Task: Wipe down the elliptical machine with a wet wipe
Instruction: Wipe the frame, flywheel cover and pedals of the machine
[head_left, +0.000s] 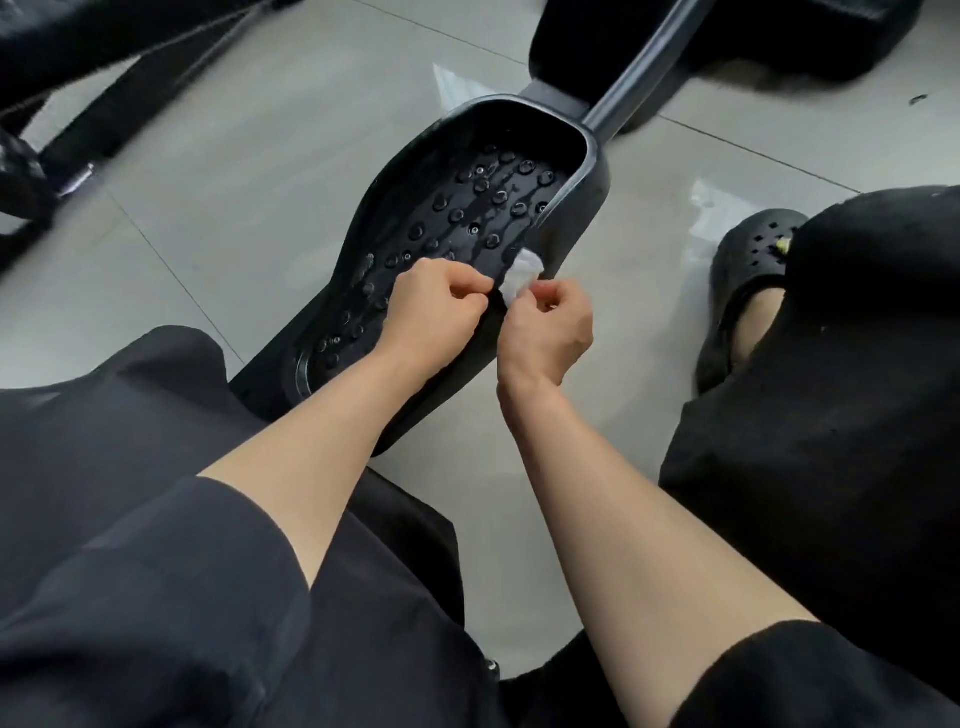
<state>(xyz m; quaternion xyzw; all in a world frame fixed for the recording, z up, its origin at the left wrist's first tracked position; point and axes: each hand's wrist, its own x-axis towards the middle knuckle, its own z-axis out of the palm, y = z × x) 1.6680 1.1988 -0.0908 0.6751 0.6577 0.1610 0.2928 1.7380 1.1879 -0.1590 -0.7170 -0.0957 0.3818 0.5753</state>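
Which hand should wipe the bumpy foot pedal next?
Probably the right hand: it holds most of the wet wipe at the pedal rim. The left hand pinches only its edge.

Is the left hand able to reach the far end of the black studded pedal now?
Probably yes: the left hand is over the black studded pedal, and nothing lies between it and the far end, though it pinches the white wipe.

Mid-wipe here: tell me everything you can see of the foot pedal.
The foot pedal is a long black plastic tray with a raised rim, tallest at its far end, and rows of round studs. Its surface looks wet and glossy. It sits low over the tiled floor on a dark bar. Both hands hold a white wipe at its right rim.
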